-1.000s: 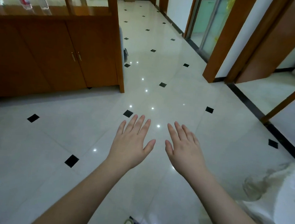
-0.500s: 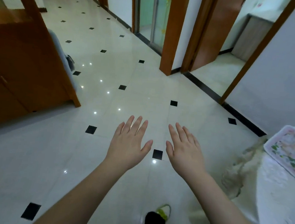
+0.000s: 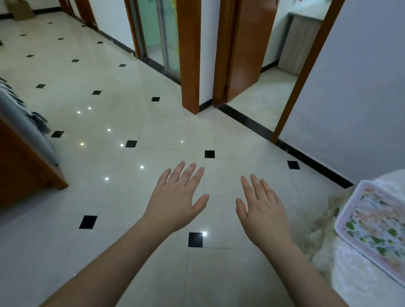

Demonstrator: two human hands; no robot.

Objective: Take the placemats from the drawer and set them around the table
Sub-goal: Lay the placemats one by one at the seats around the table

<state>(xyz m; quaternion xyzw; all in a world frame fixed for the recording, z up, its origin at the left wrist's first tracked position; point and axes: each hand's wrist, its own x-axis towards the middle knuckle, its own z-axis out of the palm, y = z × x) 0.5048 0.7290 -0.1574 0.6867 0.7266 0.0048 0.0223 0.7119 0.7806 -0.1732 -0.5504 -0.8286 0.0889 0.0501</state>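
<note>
Over the tiled floor [image 3: 124,195], left hand [image 3: 176,200] and right hand [image 3: 263,212] are held out flat, fingers straight, nothing grasped. At far right, one floral placemat [image 3: 383,230] is seen lying on the cloth-covered table [image 3: 355,301], apart from both hands.

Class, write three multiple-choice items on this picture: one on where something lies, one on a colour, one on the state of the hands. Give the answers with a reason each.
1. Where is the floral rectangular placemat?
A. on the white-clothed table at right
B. on the floor
C. in a hand

2. What colour are the small diamond floor tiles?
A. red
B. black
C. green

3. The left hand and right hand are:
A. gripping a placemat
B. fists
C. open, empty

Answers: A, it lies flat on the cloth; B, dark insets in pale floor; C, fingers straight, nothing held.
</note>
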